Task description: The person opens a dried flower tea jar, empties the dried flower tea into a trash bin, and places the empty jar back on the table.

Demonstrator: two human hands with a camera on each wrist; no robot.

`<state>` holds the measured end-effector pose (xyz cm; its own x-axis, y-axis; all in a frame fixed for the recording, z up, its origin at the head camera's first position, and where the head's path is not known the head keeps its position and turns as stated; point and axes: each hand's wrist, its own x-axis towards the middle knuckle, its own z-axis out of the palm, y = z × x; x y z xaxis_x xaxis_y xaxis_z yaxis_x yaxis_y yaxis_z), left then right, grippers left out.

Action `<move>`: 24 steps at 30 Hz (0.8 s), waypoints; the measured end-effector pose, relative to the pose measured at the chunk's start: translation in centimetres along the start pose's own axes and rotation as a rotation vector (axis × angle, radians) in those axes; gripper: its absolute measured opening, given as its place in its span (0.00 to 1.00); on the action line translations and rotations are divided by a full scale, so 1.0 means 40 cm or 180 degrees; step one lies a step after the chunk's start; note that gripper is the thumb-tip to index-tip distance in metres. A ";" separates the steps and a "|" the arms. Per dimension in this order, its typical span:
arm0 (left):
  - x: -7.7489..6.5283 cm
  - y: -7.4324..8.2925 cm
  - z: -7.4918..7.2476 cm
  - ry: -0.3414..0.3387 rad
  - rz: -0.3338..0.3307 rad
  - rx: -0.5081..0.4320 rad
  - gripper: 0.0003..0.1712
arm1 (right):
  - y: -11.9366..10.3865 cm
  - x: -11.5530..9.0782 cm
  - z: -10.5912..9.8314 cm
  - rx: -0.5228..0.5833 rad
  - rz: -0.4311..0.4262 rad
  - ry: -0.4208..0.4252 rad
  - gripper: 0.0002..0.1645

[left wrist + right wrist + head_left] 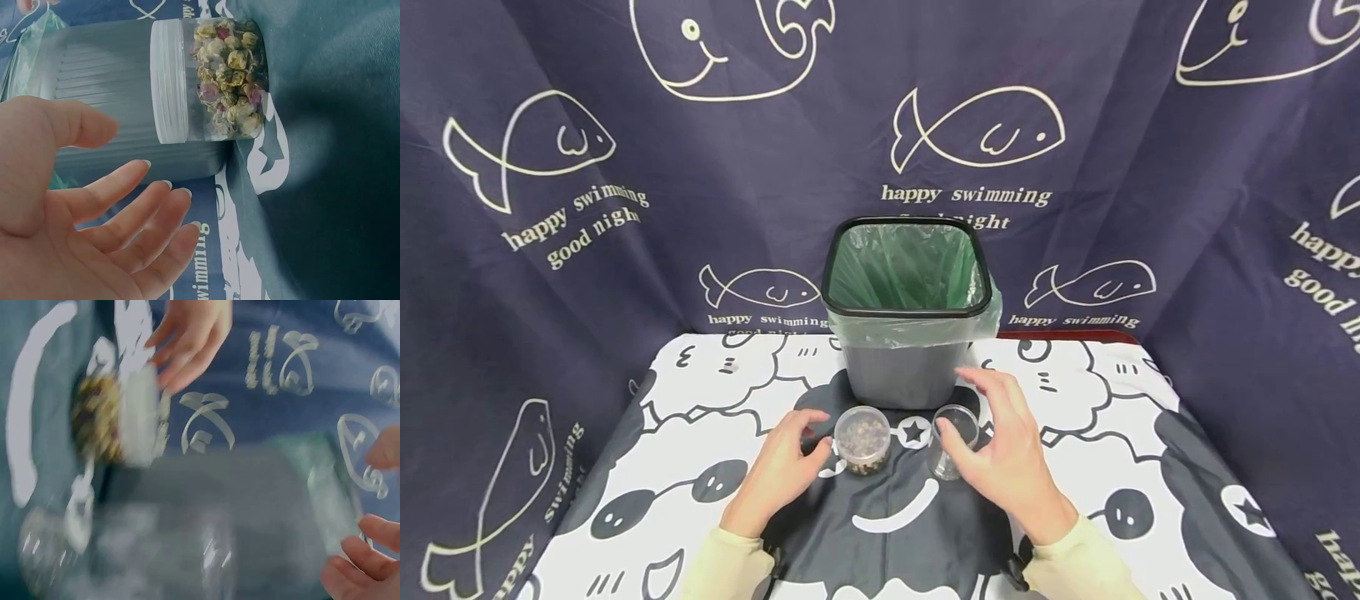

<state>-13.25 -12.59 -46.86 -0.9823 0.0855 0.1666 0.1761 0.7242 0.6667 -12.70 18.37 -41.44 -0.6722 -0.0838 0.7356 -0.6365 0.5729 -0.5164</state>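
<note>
A clear jar of dried flower buds point(861, 440) with a white lid point(169, 81) stands upright on the cloth in front of the bin. My left hand point(786, 462) is just left of it, fingers loosely bent, with a gap to the jar in the left wrist view. To the right stands a clear, apparently empty jar point(953, 442), blurred in the right wrist view. My right hand point(1011, 450) is spread beside it. The thumb overlaps that jar in the head view, but the right wrist view shows the fingers point(369, 550) apart from it.
A grey bin point(898, 375) with a black rim and a green liner bag point(910, 267) stands behind both jars. Under everything lies a black-and-white cartoon-print cloth point(700, 433). Dark blue fish-print curtains point(775, 183) hang behind and at the sides.
</note>
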 end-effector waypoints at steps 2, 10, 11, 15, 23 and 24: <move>-0.001 0.001 0.007 -0.0035 -0.0008 0.0022 0.23 | -0.027 0.011 0.015 0.0155 -0.0122 -0.0011 0.27; -0.003 -0.001 0.047 -0.0177 0.0051 0.0084 0.41 | -0.098 0.031 0.135 -0.0102 0.0014 -0.1067 0.22; -0.004 0.000 0.053 -0.0194 0.0048 0.0095 0.43 | -0.103 0.030 0.152 -0.0163 0.0029 -0.1221 0.23; -0.001 0.003 0.074 -0.0209 0.0057 0.0156 0.48 | -0.110 0.028 0.217 -0.0440 0.0018 -0.1607 0.28; 0.001 -0.010 0.116 -0.0220 0.0076 0.0126 0.48 | -0.102 0.023 0.294 -0.1036 -0.0017 -0.1841 0.34; -0.001 -0.014 0.120 -0.0206 0.0076 0.0128 0.49 | -0.103 0.022 0.300 -0.1114 -0.0002 -0.1902 0.36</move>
<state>-13.63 -9.71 -50.73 -0.9801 0.1463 0.1339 0.1982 0.7483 0.6330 -15.20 6.16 -43.94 -0.8288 -0.4615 0.3164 -0.5451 0.7936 -0.2703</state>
